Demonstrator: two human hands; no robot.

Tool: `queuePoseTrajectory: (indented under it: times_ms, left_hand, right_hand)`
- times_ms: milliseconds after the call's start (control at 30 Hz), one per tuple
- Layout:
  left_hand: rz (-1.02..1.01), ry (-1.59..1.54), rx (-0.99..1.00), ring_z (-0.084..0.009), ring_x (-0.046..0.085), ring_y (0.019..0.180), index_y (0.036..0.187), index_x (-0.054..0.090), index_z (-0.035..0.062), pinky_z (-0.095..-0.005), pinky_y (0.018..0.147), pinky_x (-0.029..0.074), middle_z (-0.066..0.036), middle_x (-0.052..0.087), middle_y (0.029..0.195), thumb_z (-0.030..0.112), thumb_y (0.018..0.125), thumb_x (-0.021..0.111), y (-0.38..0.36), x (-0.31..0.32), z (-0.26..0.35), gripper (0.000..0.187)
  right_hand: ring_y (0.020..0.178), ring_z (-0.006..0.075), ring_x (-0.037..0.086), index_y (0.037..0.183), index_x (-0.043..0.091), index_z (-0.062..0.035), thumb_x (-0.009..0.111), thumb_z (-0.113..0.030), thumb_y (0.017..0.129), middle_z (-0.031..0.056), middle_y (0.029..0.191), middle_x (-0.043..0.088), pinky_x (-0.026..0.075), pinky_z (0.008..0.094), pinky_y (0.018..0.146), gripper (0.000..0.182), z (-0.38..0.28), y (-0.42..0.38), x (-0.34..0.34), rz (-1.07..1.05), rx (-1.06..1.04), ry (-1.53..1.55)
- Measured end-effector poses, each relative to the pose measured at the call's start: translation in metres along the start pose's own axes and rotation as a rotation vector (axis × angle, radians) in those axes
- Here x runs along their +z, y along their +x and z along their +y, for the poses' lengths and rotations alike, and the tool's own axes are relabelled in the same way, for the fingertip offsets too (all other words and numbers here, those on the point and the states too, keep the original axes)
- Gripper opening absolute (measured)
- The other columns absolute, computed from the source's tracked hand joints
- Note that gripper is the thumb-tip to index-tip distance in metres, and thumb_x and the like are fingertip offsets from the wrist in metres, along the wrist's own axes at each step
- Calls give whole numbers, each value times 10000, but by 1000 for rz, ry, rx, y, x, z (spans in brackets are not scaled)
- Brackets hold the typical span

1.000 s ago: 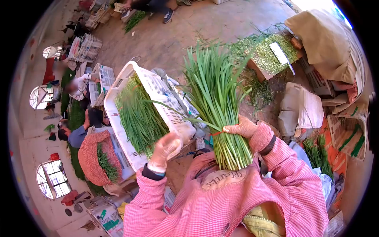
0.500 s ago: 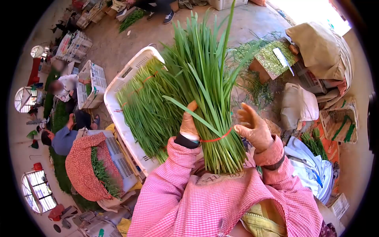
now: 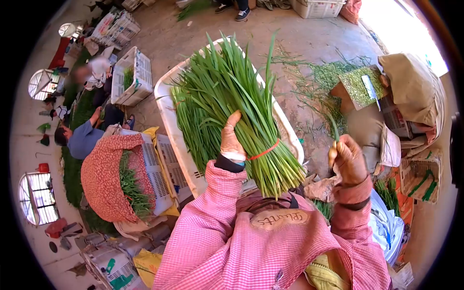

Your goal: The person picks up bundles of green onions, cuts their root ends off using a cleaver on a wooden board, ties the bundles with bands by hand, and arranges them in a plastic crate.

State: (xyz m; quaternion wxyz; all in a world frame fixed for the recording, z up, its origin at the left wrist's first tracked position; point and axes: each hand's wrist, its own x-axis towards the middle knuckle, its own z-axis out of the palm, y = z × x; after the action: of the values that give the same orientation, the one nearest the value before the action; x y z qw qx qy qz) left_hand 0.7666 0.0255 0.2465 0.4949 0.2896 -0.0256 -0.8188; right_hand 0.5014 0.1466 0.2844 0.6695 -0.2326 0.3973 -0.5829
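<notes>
Banded leaf bundle in the left hand, above a white crate

The left hand (image 3: 233, 137) grips the green leaf bundle (image 3: 241, 104), cinched by a red band (image 3: 263, 150) near its pale stem ends. The bundle slants over the white crate (image 3: 191, 175). The right hand (image 3: 349, 160), well apart, pinches a leaf piece (image 3: 335, 127).

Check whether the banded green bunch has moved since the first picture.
Yes, leftward: the banded green bunch was right of the white crate; now it's over it.
</notes>
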Motion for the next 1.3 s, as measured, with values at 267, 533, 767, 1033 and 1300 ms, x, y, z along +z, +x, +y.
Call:
queuePoseTrajectory:
  times_ms: [267,533,767,1033,1300]
  left_hand:
    - [-93,106,213,-265,606,872,1076,544,35,-412,770,508,-110,613,1005,157,769,598,-11,-20,57,335]
    - [-108,329,186,-258,592,903,1151,458,22,-398,741,526,-128,573,1048,143,748,612,-84,-30,55,448]
    - [-33,420,214,-250,594,878,1175,417,-1,-375,745,528,-129,558,1043,63,714,629,-98,-36,40,511]
    - [-51,438,209,-253,604,849,1177,422,10,-374,694,545,-131,564,1032,49,710,630,-101,-32,25,513]
    - [85,156,-248,-357,539,943,1113,522,45,-582,876,363,-173,564,1080,334,776,491,-50,-50,110,445]
  right_hand:
    - [1044,169,502,1199,481,-19,666,-37,733,84,1119,557,369,290,921,502,35,44,66,69,-319,-785]
    - [756,223,600,1051,599,-74,605,-116,778,119,903,621,475,302,690,277,-27,120,203,-436,-616,-1222]
    - [710,304,601,876,645,-80,666,-113,676,128,747,622,477,360,641,204,-20,123,210,-684,-340,-1676]
    - [658,263,615,721,578,-26,493,-132,773,121,728,614,491,358,611,145,-12,100,193,-509,-19,-2138]
    - [938,309,557,1323,255,-48,651,-32,705,186,1099,533,453,362,778,734,-24,77,-55,293,-508,-1770]
